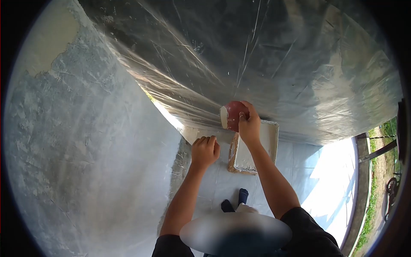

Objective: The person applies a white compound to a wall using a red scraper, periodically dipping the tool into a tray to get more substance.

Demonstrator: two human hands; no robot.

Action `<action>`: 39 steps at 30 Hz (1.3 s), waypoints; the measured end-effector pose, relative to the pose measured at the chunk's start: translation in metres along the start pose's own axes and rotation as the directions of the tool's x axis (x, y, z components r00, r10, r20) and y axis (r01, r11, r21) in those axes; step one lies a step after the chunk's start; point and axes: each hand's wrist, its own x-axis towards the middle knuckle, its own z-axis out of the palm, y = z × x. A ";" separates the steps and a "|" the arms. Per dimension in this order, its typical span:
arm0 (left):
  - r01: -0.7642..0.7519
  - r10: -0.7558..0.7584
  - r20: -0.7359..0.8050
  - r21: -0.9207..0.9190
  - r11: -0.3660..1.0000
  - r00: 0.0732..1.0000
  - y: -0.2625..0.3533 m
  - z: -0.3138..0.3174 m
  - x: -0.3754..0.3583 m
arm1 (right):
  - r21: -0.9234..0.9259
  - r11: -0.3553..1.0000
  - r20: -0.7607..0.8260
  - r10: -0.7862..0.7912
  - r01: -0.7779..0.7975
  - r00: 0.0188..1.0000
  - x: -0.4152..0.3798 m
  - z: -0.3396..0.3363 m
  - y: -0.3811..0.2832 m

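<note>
Beside a patchy grey wall, your right hand pinches one red spreader, pale paste along its edge, near one tray partly hidden by your forearm. Your left hand curls, palm unseen; whether its grip holds anything cannot be told. Plastic sheeting blocks the view ahead. Two dark-socked feet stand on floor tiles; a blurred oval masks your body.

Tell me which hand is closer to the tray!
Right. In this view, the right hand, holding a red scraper, overlaps the far end of the tray; the left hand is apart, to its left.
</note>
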 end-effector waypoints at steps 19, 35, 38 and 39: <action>0.305 -0.235 0.432 -0.100 0.947 0.871 0.076 0.166 -0.130 | -0.160 0.876 0.040 0.466 -0.454 0.884 -0.092 -0.113 0.202; 0.917 -0.490 0.853 -0.034 -0.397 -0.181 0.096 0.264 -0.225 | -0.388 0.847 0.446 0.517 -0.363 0.730 -0.169 -0.139 0.309; 0.779 -0.436 0.881 -0.141 -0.611 -0.183 0.102 0.278 -0.224 | -0.359 0.904 0.568 0.410 -0.233 0.714 -0.165 -0.134 0.315; 0.708 -0.422 0.894 -0.200 -0.677 -0.151 0.104 0.282 -0.226 | -0.349 0.922 0.614 0.361 -0.169 0.702 -0.165 -0.132 0.316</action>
